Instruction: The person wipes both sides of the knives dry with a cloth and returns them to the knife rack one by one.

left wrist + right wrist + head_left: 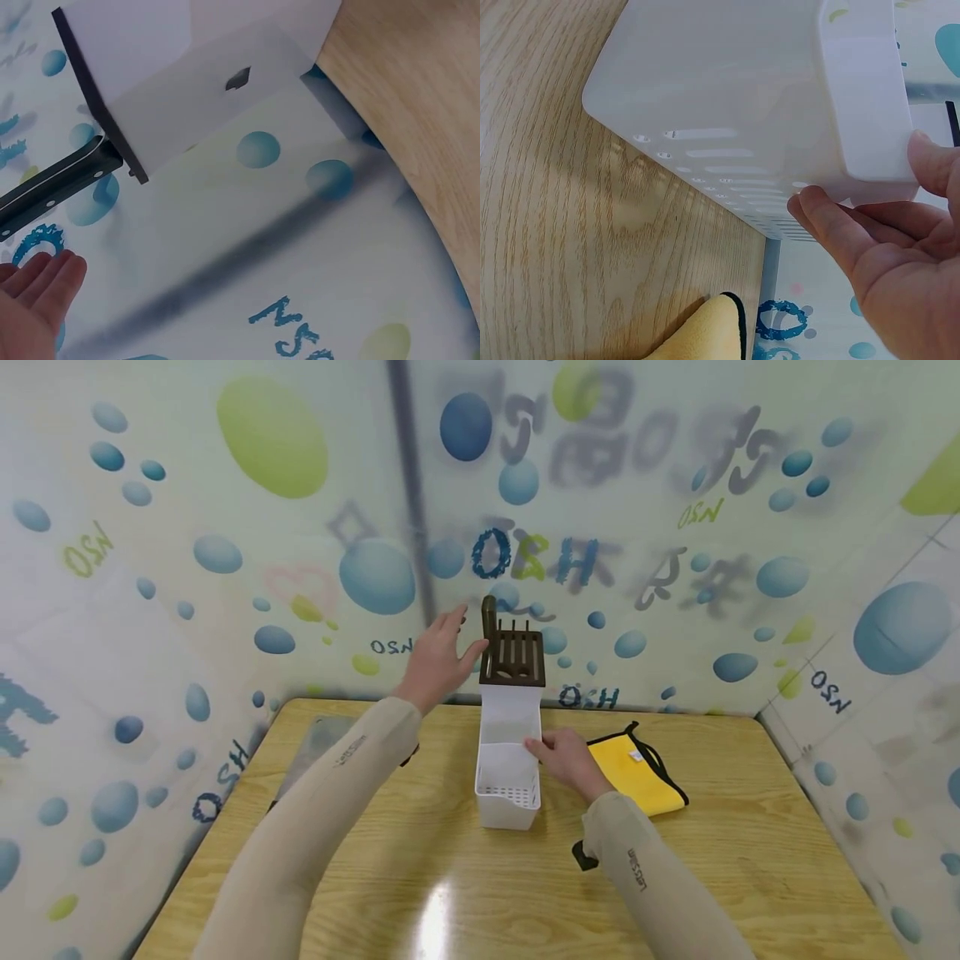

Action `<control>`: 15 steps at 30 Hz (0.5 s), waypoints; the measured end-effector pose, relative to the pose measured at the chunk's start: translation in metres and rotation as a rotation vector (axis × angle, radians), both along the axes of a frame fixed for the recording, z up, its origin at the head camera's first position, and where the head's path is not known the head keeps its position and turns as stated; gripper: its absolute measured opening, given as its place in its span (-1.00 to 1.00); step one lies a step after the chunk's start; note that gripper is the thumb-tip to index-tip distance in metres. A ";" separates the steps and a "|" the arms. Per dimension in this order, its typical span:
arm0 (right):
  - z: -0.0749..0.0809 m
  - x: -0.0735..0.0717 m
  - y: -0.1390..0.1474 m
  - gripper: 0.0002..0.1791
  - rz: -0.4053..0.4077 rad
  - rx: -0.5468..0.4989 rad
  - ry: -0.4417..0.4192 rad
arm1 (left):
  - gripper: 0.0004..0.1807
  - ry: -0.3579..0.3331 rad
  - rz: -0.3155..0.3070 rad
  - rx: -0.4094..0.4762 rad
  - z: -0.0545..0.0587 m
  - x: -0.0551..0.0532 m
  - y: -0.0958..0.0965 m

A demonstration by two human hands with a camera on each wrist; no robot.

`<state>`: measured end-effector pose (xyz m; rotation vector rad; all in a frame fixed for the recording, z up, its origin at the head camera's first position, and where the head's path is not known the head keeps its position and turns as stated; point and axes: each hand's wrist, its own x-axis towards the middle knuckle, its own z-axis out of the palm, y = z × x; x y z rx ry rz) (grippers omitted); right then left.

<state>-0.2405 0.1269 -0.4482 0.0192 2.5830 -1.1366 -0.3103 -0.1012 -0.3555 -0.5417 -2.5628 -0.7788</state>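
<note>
A white plastic knife holder [510, 714] stands upright on the table, with a dark slotted top [534, 670] and a perforated tray at its front. One knife stands in the top's left slot, its black handle [60, 184] sticking up. Beside that handle, my left hand [438, 662] is raised with its fingers extended, holding nothing. My right hand [573, 760] grips the holder's right side rim; the right wrist view shows the thumb over the rim and the fingers against the slotted side wall [720, 82].
To the right lies a yellow cloth [626, 772] with black edging. A flat grey piece [321, 737] is partly hidden behind my left forearm. The wooden table [420, 893] meets a patterned wall [300, 568] just behind the holder.
</note>
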 end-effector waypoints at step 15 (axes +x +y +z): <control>0.000 0.000 0.000 -0.51 0.007 -0.007 0.017 | -0.26 -0.079 0.036 0.010 -0.047 0.027 -0.029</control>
